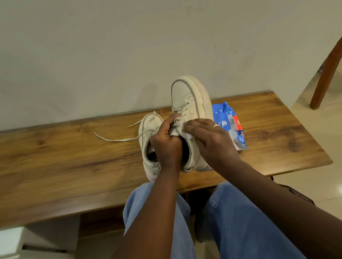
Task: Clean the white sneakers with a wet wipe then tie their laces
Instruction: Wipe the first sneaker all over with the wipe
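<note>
So the wall [103, 38] fills the whole top half, plain and off-white, and a long wood-grain tabletop [47, 174] is pushed right up against it. The person's legs in blue jeans [240, 231] sit at the near edge, and there's a wooden chair [336, 59] off on the far right on the tiled floor.

Both white sneakers are on the tabletop, about the middle. The raised sneaker [186, 94] is tipped up with its heel down near the front edge and its toe pointing up toward the wall. The flat sneaker [149, 128] sits on its sole just to its left. A blue wipes pack [227, 119] lies right beside the raised one, on the right.

The left hand [165, 144] has its fingers curled round the tongue of the raised sneaker, gripping it. The right hand [210, 138] has fairly straight fingers laid over a wet wipe [177, 131], pressing it against that shoe's lace area; can't see the thumb.

A loose lace [112, 138] from the flat sneaker trails left across the wood. There's a ring [215, 124] on the right hand too.
</note>
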